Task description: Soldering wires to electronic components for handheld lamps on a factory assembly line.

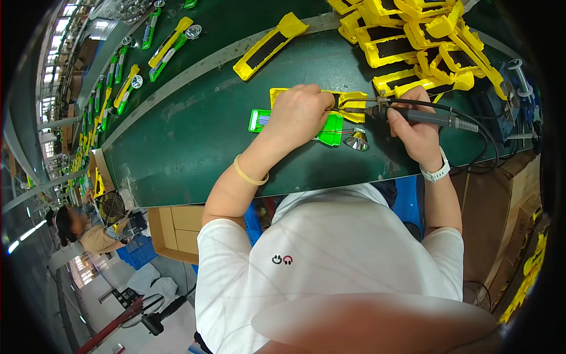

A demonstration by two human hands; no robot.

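**Soldering iron in the right hand, left hand parked over the casings**

Head view: the right hand [415, 127] is wrapped around a dark grey soldering iron [424, 117], its metal tip pointing left over the end of a yellow plastic half-shell [358, 99]. The left hand [300, 112] has its fingers bunched close by the tip; can't tell what, if anything, they're pinching. That hand also blocks the middle of the yellow half-shell and of the bright green plastic casing [333, 133] just below it. Beside the green one's right end sits a shiny silver cone-shaped reflector [356, 140], with thin wires running near it.

Around that it's pretty crowded. A big heap of yellow plastic shells [439, 28] fills the top right, and a lone yellow shell [268, 47] lies top centre on the dark green tabletop [194, 141]. A black cable [486, 127] loops right of the iron, near a metal spool [519, 79]. Green-and-yellow units [127, 94] line the left side, and a co-worker [97, 239] is far left.
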